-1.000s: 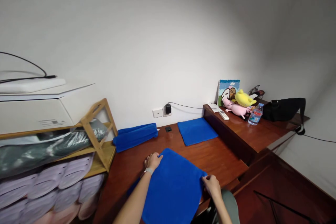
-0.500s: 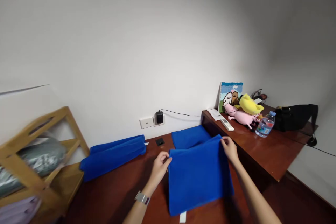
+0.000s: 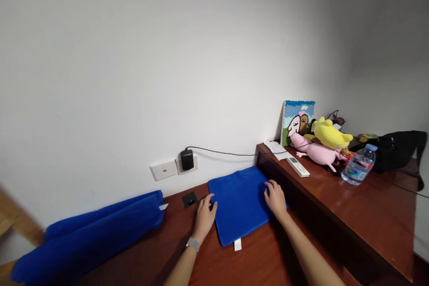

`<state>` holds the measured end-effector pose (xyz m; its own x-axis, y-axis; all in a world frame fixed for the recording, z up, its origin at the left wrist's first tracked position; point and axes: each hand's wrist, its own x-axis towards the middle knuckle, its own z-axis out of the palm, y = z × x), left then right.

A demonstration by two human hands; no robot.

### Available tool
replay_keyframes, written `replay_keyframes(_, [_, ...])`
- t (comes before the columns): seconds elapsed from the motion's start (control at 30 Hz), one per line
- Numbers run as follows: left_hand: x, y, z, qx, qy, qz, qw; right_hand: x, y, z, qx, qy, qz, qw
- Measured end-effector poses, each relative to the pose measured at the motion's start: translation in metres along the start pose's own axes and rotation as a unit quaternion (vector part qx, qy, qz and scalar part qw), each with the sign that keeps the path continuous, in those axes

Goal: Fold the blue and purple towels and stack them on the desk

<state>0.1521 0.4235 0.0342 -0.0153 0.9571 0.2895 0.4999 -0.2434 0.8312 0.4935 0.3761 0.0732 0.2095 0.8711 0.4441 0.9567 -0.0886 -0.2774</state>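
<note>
One blue cloth (image 3: pixel 239 208) lies flat on the worktop (image 3: pixel 248 263), my left hand (image 3: pixel 204 217) loosely spread at its left edge and my right hand (image 3: pixel 276 199), also spread, over its right side.

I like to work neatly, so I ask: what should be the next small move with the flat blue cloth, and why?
Perhaps tuck the white tag under the flat blue cloth: the cloth lies spread out, but the tag sticks out past its near edge.
</note>
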Motion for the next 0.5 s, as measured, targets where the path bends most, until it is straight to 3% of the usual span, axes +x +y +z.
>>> replay_keyframes(0.13, [0.001,-0.004,0.007,0.047,-0.005,0.035,0.998,-0.043,0.042,0.017,-0.037,-0.043,0.068,0.996])
replay_keyframes(0.23, [-0.002,0.002,0.011,0.071,-0.005,0.048,0.996,-0.05,0.057,0.019,-0.011,-0.013,0.077,0.997])
replay_keyframes(0.3, [-0.019,0.004,0.006,0.081,-0.005,0.06,0.995,-0.051,0.06,0.016,0.03,0.025,0.07,0.997])
replay_keyframes(0.4, [-0.066,-0.004,-0.022,0.106,-0.005,0.094,0.99,-0.064,0.059,0.006,0.08,0.093,0.051,0.991])
replay_keyframes(0.5, [-0.12,-0.026,-0.085,0.17,0.011,0.106,0.98,-0.102,0.047,-0.007,0.105,0.127,0.027,0.986])
